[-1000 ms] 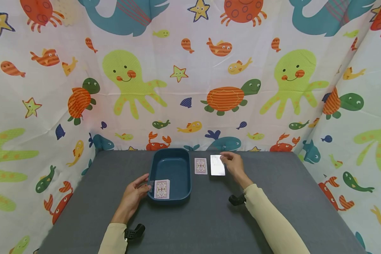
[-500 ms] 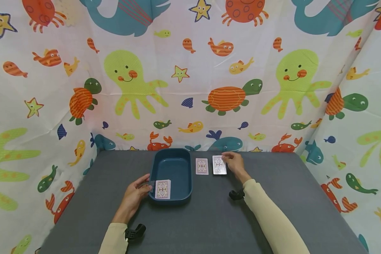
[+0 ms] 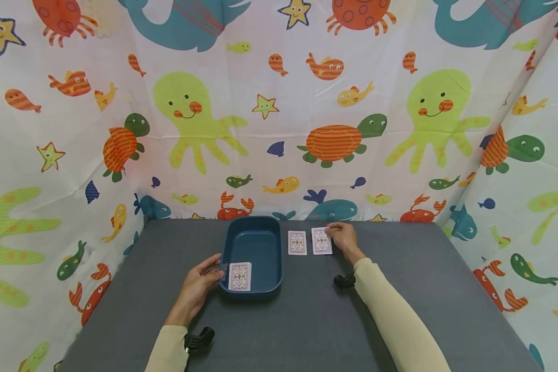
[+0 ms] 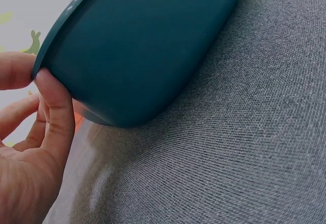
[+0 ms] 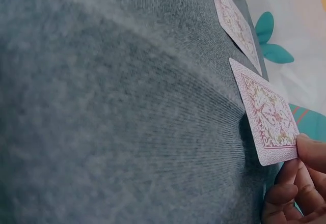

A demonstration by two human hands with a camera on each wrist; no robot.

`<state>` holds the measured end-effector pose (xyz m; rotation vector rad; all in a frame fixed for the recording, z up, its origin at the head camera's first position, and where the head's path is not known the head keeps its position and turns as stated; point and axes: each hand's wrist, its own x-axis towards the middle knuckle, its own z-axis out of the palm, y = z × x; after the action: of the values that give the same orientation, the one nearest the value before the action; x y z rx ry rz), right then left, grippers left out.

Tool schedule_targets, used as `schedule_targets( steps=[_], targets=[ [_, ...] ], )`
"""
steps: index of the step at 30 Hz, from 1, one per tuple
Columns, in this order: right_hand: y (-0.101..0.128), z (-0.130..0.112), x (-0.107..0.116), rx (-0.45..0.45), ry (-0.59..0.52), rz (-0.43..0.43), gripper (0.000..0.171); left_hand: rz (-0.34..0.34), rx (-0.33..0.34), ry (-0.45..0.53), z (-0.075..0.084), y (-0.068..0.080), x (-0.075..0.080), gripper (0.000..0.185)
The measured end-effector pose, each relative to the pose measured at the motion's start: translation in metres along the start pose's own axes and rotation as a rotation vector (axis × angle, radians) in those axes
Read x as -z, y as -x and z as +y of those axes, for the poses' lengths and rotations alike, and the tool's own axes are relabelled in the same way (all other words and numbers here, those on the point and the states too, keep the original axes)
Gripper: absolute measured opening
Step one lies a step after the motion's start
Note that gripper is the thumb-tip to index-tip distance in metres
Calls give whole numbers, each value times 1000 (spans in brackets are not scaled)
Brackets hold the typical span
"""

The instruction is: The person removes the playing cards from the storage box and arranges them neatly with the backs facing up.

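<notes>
A sea-animal curtain hangs behind the gray table (image 3: 307, 320). The right hand (image 3: 343, 238) has turned its playing card (image 3: 322, 241) face down and now pinches its far corner, beside another card (image 3: 297, 242). The left hand (image 3: 196, 287) grips the blue tub (image 3: 253, 248).

Staged recording booth, not a lived-in room: a grey fabric surface (image 3: 307, 320) enclosed on three sides by a hung sea-creature curtain (image 3: 279, 119), creased like cloth.
</notes>
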<state>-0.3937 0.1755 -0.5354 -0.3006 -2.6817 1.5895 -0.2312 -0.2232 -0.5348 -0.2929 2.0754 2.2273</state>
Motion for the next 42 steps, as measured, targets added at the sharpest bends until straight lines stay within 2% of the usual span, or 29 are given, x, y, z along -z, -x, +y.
schedule_targets(
  steps=[4, 10, 26, 32, 37, 42],
  targets=[
    [-2, 2, -1, 9, 38, -10, 27, 0, 6, 3, 0, 0, 0, 53],
    [-3, 6, -3, 50, 105, 35, 25, -2, 4, -2, 1, 0, 0, 54],
    [1, 5, 3, 62, 138, 56, 29, 6, 1, -19, -1, -1, -1, 53],
    [7, 5, 7, 55, 92, 61, 30, 4, -8, -13, -1, 0, -1, 53],
    [18, 2, 7, 46, 12, 34, 32, 11, -19, -19, -1, 1, 0, 53],
    [31, -6, 8, 58, -53, 18, 31, 14, -1, -27, 0, 0, -1, 53]
  ],
)
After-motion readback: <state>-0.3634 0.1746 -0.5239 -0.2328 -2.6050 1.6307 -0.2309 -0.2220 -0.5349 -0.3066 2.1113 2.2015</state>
